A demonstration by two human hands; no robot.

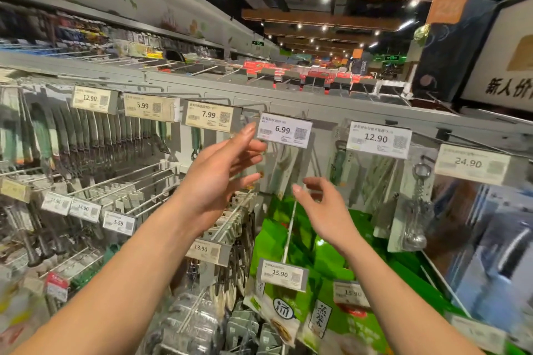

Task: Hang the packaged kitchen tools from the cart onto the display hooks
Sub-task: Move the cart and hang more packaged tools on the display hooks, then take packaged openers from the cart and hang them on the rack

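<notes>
Both hands are raised in front of a hook display of packaged kitchen tools. My left hand (222,179) is open, fingers straight, its fingertips close to the 6.99 price tag (284,131). My right hand (323,207) is open with relaxed fingers, just below and in front of the white-carded tools (284,170) hanging under that tag. Neither hand holds anything. The cart is out of view.
Price tags 7.99 (212,116), 12.90 (378,140) and 24.90 (468,164) front neighbouring hooks. Green-handled tools (86,132) hang at left, bare hooks (129,179) below them. Green packets (302,253) hang under my right hand, a corkscrew pack (415,204) at right.
</notes>
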